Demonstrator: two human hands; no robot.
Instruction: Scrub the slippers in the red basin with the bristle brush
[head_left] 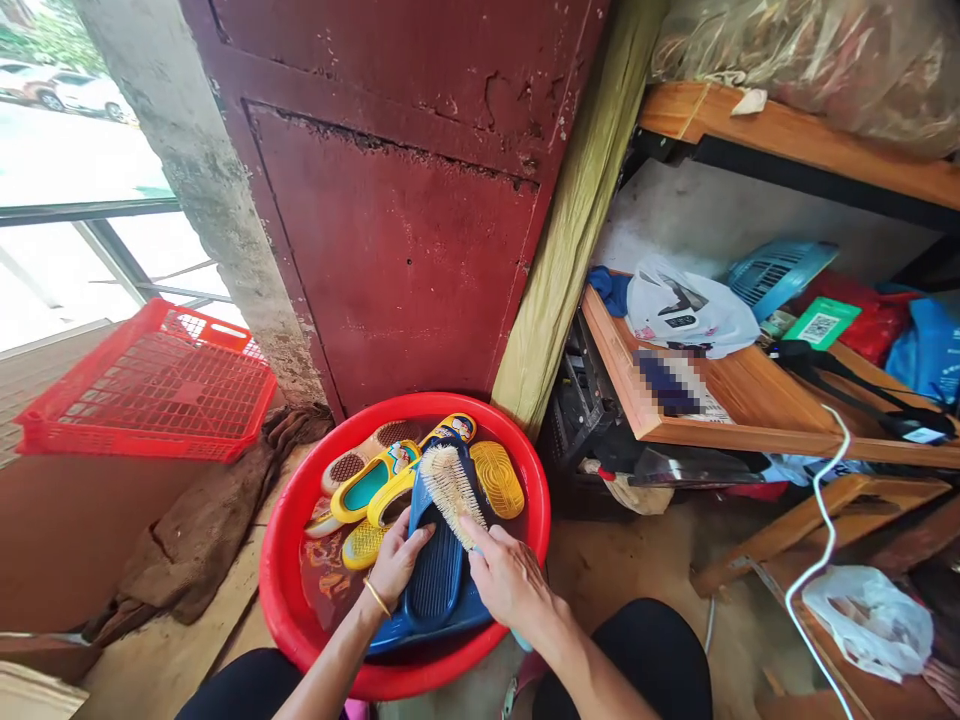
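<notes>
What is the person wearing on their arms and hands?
Both forearms are bare, with no sleeves in view and no gloves. The left hand has a thin gold bangle at the wrist. The right hand shows no ring, watch or band.

A blurred patch is covering the printing on a flat item (679,385) lying on the wooden shelf (757,395), so its label cannot be read. The right hand (510,578) is hiding the handle of the scrub brush (452,489), and the left hand (396,563) is covering one edge of the blue slipper (437,575). The bottom edge is cutting off both forearms and the near rim of the red basin (289,540). The right edge is cropping the blue bag (930,350).
</notes>
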